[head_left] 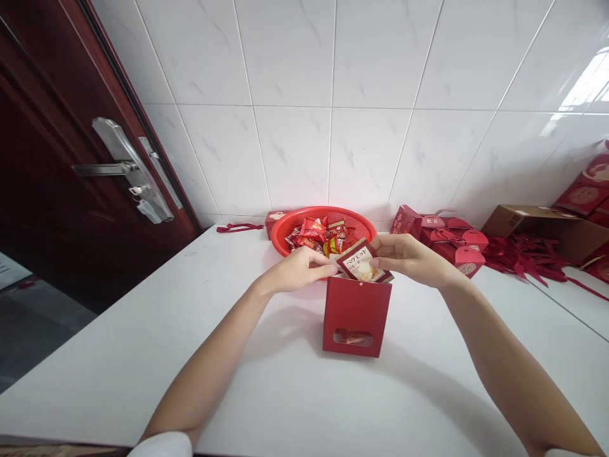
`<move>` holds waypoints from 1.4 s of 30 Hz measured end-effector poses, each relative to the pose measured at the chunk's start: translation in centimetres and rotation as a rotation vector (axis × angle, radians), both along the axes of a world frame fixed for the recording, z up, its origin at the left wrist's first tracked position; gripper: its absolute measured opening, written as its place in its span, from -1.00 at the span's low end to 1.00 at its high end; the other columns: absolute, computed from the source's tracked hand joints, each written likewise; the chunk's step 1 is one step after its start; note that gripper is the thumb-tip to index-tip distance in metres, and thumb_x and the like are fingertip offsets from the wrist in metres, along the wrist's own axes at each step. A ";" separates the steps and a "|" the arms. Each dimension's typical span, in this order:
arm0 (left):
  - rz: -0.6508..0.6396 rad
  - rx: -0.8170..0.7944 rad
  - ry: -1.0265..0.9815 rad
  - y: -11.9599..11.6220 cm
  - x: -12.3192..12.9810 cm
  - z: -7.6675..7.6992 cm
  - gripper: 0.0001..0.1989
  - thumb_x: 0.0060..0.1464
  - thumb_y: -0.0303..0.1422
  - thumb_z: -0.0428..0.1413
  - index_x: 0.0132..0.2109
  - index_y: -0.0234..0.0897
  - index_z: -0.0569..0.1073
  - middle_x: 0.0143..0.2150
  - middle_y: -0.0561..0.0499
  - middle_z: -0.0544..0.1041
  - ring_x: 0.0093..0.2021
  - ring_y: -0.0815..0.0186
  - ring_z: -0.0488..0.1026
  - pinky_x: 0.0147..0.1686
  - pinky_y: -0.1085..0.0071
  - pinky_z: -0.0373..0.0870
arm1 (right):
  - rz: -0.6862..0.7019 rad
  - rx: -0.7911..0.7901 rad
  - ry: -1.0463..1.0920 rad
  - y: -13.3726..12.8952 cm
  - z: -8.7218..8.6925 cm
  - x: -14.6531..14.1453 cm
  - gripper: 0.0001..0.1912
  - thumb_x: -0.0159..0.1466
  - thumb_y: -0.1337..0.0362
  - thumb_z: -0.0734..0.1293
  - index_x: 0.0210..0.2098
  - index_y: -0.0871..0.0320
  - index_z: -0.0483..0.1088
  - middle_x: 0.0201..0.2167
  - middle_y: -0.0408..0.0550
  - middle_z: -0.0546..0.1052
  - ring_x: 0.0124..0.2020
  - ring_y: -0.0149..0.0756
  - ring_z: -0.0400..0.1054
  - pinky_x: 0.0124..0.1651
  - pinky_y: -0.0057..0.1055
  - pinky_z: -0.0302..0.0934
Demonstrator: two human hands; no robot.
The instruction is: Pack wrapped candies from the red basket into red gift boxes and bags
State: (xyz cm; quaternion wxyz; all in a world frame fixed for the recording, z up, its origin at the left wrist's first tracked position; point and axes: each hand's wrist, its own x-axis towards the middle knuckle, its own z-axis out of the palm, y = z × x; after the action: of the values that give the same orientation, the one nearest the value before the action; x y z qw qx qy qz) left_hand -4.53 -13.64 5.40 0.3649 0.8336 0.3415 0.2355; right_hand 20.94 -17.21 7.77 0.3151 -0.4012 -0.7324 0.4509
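Note:
A red gift box (356, 311) with a small oval window stands upright on the white table, its top unfolded. At its opening, my right hand (406, 257) pinches a cream-and-brown printed snack packet (360, 261), which sits tilted with its lower edge at the box mouth. My left hand (304, 268) is at the box's upper left edge, thumb and fingers closed on what looks like its pale top flap. Just behind the box, a red plastic basket (285, 223) holds several wrapped candies (311, 230). The box's inside is mostly hidden.
Folded red gift boxes (450, 238) lie to the right, beside a pile of dark red ribbons (511, 257) and a brown carton (533, 219). One ribbon (240, 227) lies left of the basket. A tiled wall (295, 152) backs the table; a door (61, 190) stands at left.

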 end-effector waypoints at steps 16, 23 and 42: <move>-0.008 -0.063 -0.069 1.3 0.2 -1.5 -0.79 0.05 -0.29 0.21 -0.24 -0.32 0.66 -0.29 -0.04 0.65 -0.26 0.23 0.53 -0.22 0.36 0.45 | 0.244 0.041 -0.521 2.3 4.1 0.8 -0.70 0.17 0.22 0.37 -0.56 0.12 0.18 -0.61 -0.24 0.19 -0.55 -0.44 0.05 -0.49 -0.44 -0.01; 0.010 -0.034 -0.073 1.1 0.5 -1.4 -0.80 0.05 -0.32 0.18 -0.23 -0.31 0.66 -0.28 -0.04 0.64 -0.27 0.24 0.51 -0.27 0.39 0.42 | 0.443 -0.101 -0.733 3.7 3.6 -2.7 -0.91 0.11 0.34 0.34 -0.53 0.14 0.38 -0.61 -0.23 0.38 -0.52 -0.39 0.23 -0.40 -0.40 0.13; -0.014 -0.051 -0.094 0.7 0.7 -1.2 -0.83 0.05 -0.36 0.17 -0.28 -0.31 0.65 -0.27 -0.03 0.65 -0.25 0.24 0.52 -0.25 0.40 0.41 | 0.309 -0.200 -0.565 6.7 -3.0 -6.0 -0.53 -0.30 0.30 0.66 -0.39 0.17 0.50 -0.45 -0.20 0.46 -0.43 -0.31 0.39 -0.50 -0.41 0.24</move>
State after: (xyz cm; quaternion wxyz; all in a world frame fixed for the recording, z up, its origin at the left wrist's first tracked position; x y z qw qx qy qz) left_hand -3.85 -12.90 4.15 0.4034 0.8143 0.3240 0.2631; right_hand 14.91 -10.51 4.73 -0.0136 -0.4234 -0.7951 0.4340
